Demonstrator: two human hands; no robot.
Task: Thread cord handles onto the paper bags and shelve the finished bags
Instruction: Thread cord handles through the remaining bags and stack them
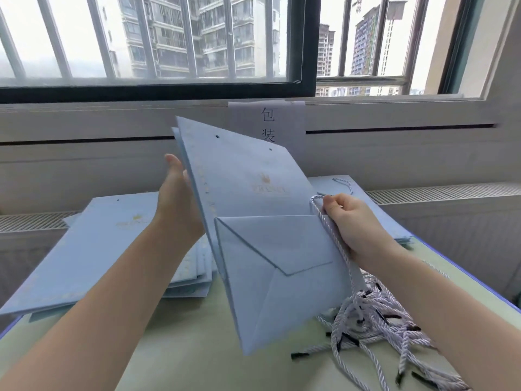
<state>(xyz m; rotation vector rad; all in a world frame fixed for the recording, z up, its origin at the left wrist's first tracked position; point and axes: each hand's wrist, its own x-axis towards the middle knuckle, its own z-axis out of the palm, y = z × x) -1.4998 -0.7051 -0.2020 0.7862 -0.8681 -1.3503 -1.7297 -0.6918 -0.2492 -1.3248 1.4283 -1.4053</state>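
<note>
A flat pale-blue paper bag (253, 193) with a gold logo is held up over the table, its folded bottom toward me and two empty punched holes near its top edge. My left hand (176, 193) supports its left side, fingers straight behind the paper, thumb up. My right hand (355, 224) grips the bag's right edge together with a white twisted cord (328, 221) that trails down to a loose heap of cords (375, 323) with black tips on the table.
A stack of flat blue bags without handles (84, 249) lies at the left. Bags with cords fitted (352, 184) lie behind my right hand. The pale green table (197, 348) runs up to a window sill, where a paper sign (267, 122) hangs.
</note>
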